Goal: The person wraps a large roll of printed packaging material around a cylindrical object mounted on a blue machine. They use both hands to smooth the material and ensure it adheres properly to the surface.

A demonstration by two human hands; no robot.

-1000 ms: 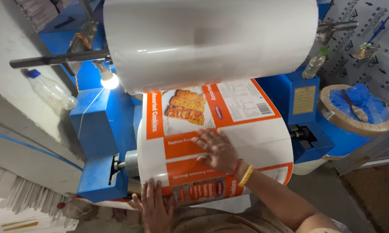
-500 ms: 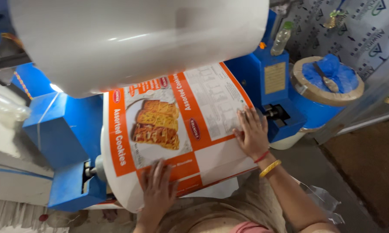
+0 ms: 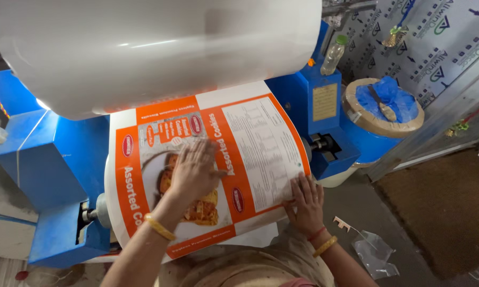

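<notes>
Printed sheet (image 3: 250, 143) pressed by flat, spread left hand (image 3: 194, 170); right hand (image 3: 306, 199) flat at its edge.

That printed sheet (image 3: 260, 154) looks like smooth, glossy film. The big white roll (image 3: 154, 48) above has a satiny sheen, and the blue machine housing (image 3: 53, 159) is painted metal.

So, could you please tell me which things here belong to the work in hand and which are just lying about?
In hand:
- left hand, flat on the printed orange-and-white sheet
- right hand, on the sheet's lower right edge
- white roller above
- blue machine

Lying about:
- plastic bottle
- round drum with blue liner
- clear plastic scrap on the floor
</notes>
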